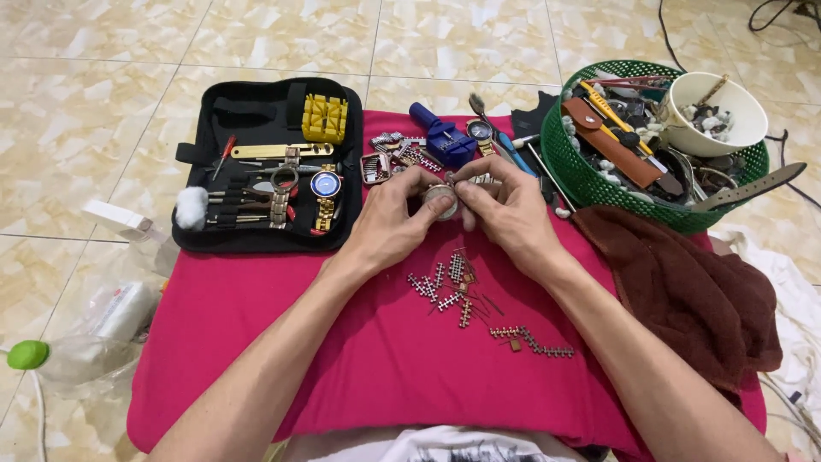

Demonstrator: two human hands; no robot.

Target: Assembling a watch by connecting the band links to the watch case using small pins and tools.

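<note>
Both hands, left [395,224] and right [506,214], fingers pinched on watch case [441,202] above pink cloth [256,342]. Risk: grip slips, case drops among loose links [449,287], scattering them.

Home floor workshop (watch-repair tool kit [265,162])

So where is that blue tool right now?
The blue tool lies on the pink cloth just beyond the fingertips, between the black tool case and the green basket.
</note>
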